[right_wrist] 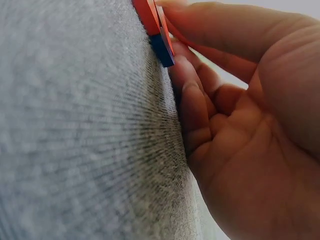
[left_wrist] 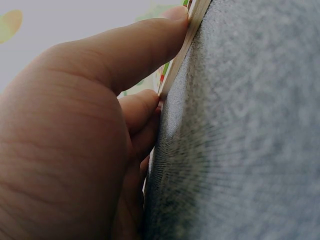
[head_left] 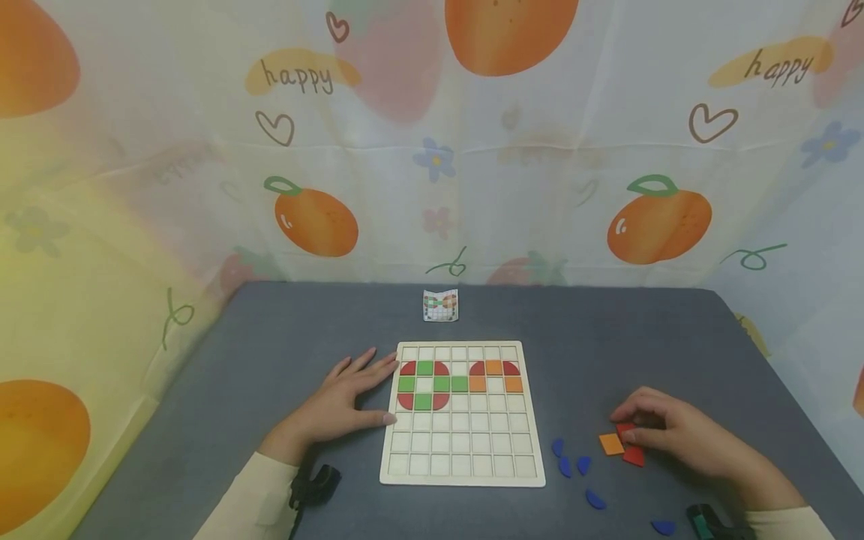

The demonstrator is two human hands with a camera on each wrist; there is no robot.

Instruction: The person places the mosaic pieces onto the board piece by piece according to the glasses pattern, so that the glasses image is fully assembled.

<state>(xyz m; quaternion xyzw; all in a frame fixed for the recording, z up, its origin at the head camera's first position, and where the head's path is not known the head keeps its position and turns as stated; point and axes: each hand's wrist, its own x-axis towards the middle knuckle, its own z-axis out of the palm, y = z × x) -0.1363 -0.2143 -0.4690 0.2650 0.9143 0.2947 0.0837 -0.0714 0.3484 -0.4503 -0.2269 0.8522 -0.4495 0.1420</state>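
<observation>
A cream grid board (head_left: 462, 442) lies on the table, with red quarter-round, green square and orange square tiles set in its upper cells. My left hand (head_left: 340, 397) rests at the board's left edge, fingers spread, with the thumb and fingertips touching its side (left_wrist: 192, 32). Off to the right, my right hand (head_left: 688, 431) pinches a red tile (head_left: 625, 430) between thumb and forefinger; its tilted edge shows in the right wrist view. Another red tile (head_left: 634, 456) and an orange square tile (head_left: 611, 445) lie right beside those fingertips.
Several blue half-round tiles (head_left: 595, 499) are scattered between the board and my right hand, one of them (head_left: 663, 527) near the front edge of view. Behind the board stands a small pattern card (head_left: 441, 306). A printed cloth (head_left: 391, 172) hangs behind the grey table (head_left: 580, 322).
</observation>
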